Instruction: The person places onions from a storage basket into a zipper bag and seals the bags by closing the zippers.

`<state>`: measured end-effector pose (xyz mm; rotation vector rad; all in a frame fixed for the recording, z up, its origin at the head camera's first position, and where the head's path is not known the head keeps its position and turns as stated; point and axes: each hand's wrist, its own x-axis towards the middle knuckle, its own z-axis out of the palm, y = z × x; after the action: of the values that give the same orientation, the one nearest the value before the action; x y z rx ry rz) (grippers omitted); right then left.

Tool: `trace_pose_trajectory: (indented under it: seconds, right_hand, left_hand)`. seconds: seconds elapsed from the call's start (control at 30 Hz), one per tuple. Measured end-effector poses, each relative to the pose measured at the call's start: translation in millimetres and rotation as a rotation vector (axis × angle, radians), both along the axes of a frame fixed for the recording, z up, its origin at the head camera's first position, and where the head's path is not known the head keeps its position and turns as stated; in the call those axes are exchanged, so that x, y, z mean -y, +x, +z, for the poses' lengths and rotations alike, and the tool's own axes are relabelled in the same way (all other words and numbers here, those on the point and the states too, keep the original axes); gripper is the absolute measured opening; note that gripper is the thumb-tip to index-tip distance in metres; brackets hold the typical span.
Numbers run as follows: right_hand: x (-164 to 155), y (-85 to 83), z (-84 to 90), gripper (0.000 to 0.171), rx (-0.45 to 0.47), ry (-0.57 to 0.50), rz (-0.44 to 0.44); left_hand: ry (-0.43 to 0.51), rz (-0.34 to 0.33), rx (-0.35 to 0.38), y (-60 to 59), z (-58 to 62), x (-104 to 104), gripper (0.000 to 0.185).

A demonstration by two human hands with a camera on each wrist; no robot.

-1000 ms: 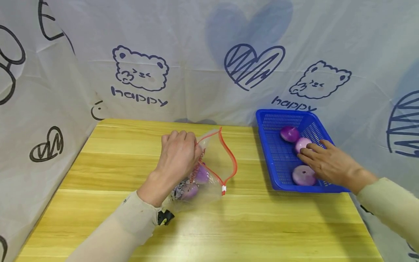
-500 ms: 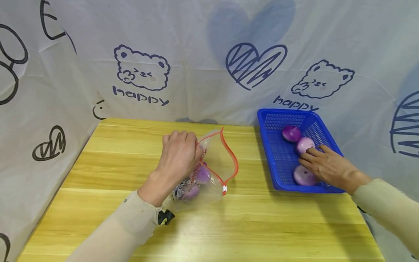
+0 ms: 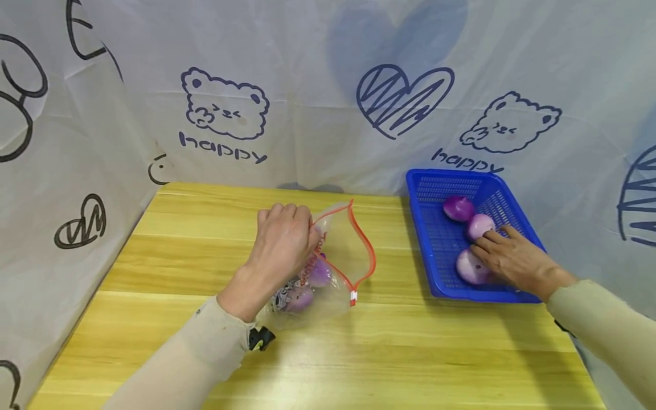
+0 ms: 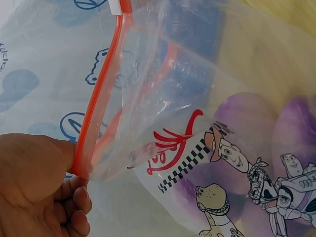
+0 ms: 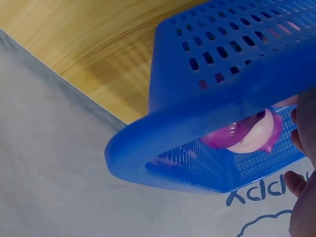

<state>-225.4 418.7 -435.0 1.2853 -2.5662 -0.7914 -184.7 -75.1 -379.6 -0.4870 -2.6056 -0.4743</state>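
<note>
A clear zip bag [image 3: 340, 239] with an orange-red seal and a white slider [image 3: 353, 297] gapes at mid-table. My left hand [image 3: 281, 242] pinches its rim between thumb and forefinger, plainly seen in the left wrist view. Several purple onions [image 4: 247, 118] show inside, behind a cartoon print. My right hand [image 3: 517, 262] reaches into the blue basket [image 3: 421, 250], fingers curled over the nearest pale purple onion [image 3: 468, 267]; the thumb is hidden in the head view. A pink-purple onion [image 3: 480, 226] lies just past the fingertips, and a darker one [image 3: 458, 209] lies behind it.
The basket stands at the right of the wooden table [image 3: 359, 353], near the back. Its raised rim [image 5: 187, 118] is close to my right hand. A pale printed cloth [image 3: 312, 131] hangs along the back and left side.
My right fingers have settled lower onto the nearest onion, which has tilted and shifted slightly left and away from me. The left hand keeps its hold on the bag.
</note>
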Motion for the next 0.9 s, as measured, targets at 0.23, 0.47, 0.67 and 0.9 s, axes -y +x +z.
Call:
trace_pose_trajectory:
  seconds: [0.23, 0.47, 0.67, 0.9]
  right_hand:
    - [4, -2.3, -1.0, 0.056, 0.021, -0.024, -0.043]
    - [4, -2.6, -3.6, 0.061, 0.036, -0.022, -0.069]
    - [1, -3.7, -9.6, 0.064, 0.019, -0.094, -0.043]
    - [0, -4.8, -14.5, 0.078, -0.021, -0.137, -0.020]
  left_hand:
    - [0.002, -0.002, -0.020, 0.2, 0.3, -1, 0.023]
    - [0.007, -0.009, -0.011, -0.2, -0.3, -2, 0.022]
    - [0.007, -0.007, 0.015, 0.0, -0.5, -2, 0.022]
    - [0.005, -0.003, 0.030, 0.0, -0.7, -1, 0.021]
